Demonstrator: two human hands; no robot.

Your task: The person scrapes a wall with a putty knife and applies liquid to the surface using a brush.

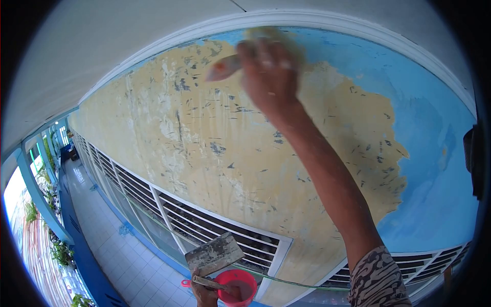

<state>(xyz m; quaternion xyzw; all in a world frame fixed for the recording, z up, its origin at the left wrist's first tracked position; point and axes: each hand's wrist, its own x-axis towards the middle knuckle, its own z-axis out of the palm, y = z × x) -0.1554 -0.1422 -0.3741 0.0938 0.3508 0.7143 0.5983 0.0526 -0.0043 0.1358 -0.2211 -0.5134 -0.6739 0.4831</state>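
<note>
My right hand (271, 77) is raised high at the wall, fingers closed around a blurred hand tool with a pale tapered handle (224, 68) and an orange spot on it. A yellowish blur shows past the fingers, at the border of blue paint and bare tan wall (215, 133). Low in the view, my left hand (205, 297) is closed on a trowel, its flat, smeared blade (215, 254) tilted upward. Right beside that hand is a pink dipper (250, 282), its short handle jutting out to the left; the left fingers are partly hidden.
Blue paint (434, 179) covers the wall's right side up to a white ceiling moulding (286, 16). White-framed louvred vents (215, 217) run below. A tiled walkway (123, 261) stretches away at left, beside a blue railing (76, 245) and plants. A thin green cord (296, 281) crosses under the vents.
</note>
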